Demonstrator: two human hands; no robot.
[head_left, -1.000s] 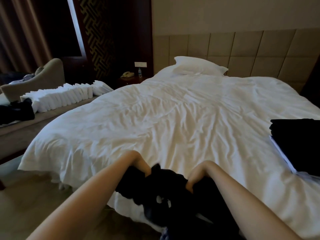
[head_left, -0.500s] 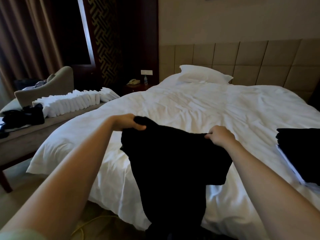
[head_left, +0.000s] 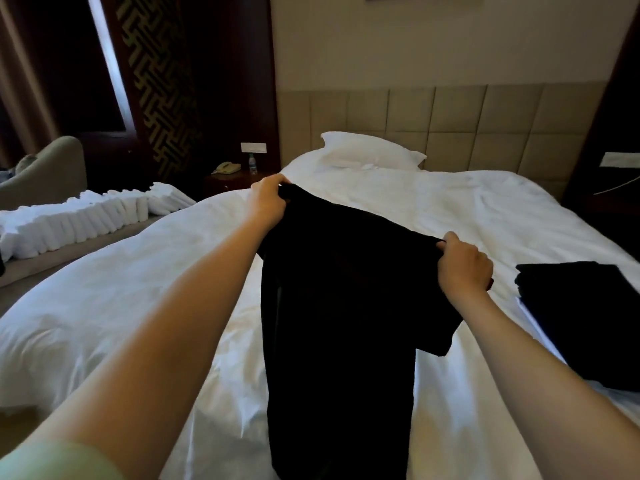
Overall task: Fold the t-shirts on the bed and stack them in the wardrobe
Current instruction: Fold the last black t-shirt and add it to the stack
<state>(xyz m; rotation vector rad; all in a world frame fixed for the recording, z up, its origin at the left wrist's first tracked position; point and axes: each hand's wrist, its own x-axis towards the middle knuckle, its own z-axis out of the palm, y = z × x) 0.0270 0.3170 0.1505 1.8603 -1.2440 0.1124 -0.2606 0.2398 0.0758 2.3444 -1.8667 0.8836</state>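
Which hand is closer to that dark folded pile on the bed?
Right. The right hand sits just left of the pile; the left hand is across the t-shirt.

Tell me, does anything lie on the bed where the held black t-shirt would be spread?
Nothing visible does. The left hand and right hand grip the black t-shirt over plain white duvet; the dark folded stack lies apart, to the right.

We stand in a hotel bedroom: a white bed (head_left: 467,209) with padded headboard (head_left: 485,126) at twelve o'clock, a telephone (head_left: 227,168) at eleven, and folded white towels (head_left: 79,223) at nine.
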